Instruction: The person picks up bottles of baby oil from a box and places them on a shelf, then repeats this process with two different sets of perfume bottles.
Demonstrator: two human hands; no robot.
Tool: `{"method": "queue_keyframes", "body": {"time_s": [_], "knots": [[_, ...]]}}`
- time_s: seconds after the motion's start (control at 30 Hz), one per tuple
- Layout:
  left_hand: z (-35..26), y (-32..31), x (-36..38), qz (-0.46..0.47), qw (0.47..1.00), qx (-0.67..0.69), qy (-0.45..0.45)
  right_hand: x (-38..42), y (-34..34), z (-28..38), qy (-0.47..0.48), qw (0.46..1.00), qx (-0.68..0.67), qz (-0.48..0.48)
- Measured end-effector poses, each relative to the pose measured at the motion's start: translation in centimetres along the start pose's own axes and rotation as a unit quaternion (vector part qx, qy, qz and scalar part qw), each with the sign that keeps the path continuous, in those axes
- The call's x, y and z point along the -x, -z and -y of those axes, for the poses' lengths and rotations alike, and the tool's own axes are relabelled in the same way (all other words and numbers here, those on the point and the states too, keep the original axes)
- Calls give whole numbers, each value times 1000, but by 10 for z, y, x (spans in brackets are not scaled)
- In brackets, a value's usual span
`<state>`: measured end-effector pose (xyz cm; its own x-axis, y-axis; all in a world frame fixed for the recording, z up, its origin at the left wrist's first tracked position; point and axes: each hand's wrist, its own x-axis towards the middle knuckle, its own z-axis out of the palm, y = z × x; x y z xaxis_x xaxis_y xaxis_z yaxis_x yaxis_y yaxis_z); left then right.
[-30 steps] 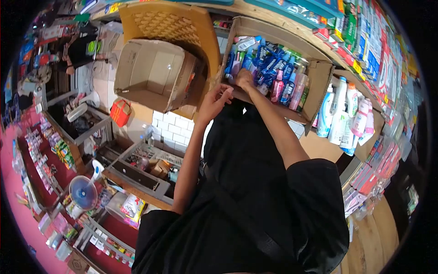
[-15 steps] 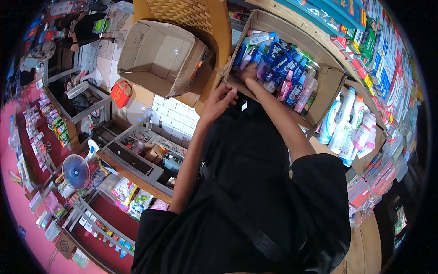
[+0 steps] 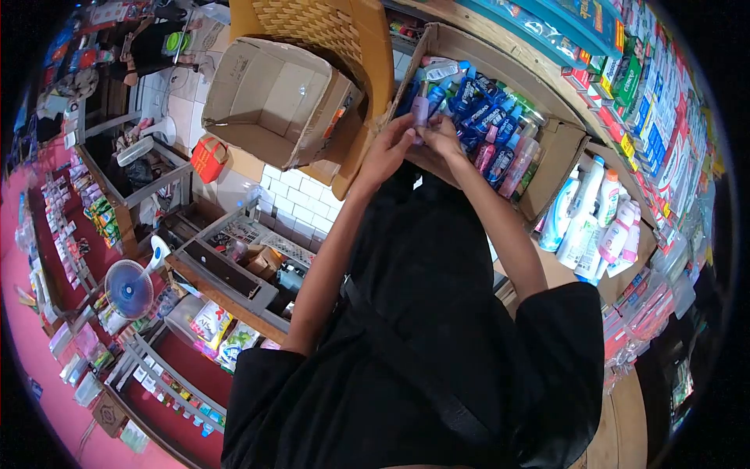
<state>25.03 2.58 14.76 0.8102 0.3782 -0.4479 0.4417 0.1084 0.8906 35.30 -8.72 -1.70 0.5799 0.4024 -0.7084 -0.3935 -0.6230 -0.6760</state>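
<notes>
A small purple bottle (image 3: 420, 111) stands upright between my two hands, over the near left corner of a cardboard box (image 3: 558, 168). My left hand (image 3: 388, 152) pinches its lower part from the left. From the right, my right hand (image 3: 441, 137) closes on the same bottle. Inside the box lie several blue bottles (image 3: 488, 117), a pink one (image 3: 486, 152) and a clear pink tube-like bottle (image 3: 522, 166).
An open cardboard box (image 3: 285, 90) rests on a woven chair (image 3: 312, 23) at the upper left. White bottles (image 3: 582, 223) stand right of the bottle box. Shelves of packets (image 3: 648, 102) line the right. A fan (image 3: 130, 289) is at the left.
My right hand has come up out of the box's left corner with the purple bottle. My left hand has moved up and right and taken hold of it too.
</notes>
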Motion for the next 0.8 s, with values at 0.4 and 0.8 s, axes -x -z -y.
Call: {"method": "queue_keyframes", "body": {"time_s": [0.4,0.8], "knots": [[-16,-11,-32,-2,997,-72,11,103,61,72,140,949,-216,185],[-41,0,-3,112,910,373,139,-8,29,6,162,904,390,-65]]}}
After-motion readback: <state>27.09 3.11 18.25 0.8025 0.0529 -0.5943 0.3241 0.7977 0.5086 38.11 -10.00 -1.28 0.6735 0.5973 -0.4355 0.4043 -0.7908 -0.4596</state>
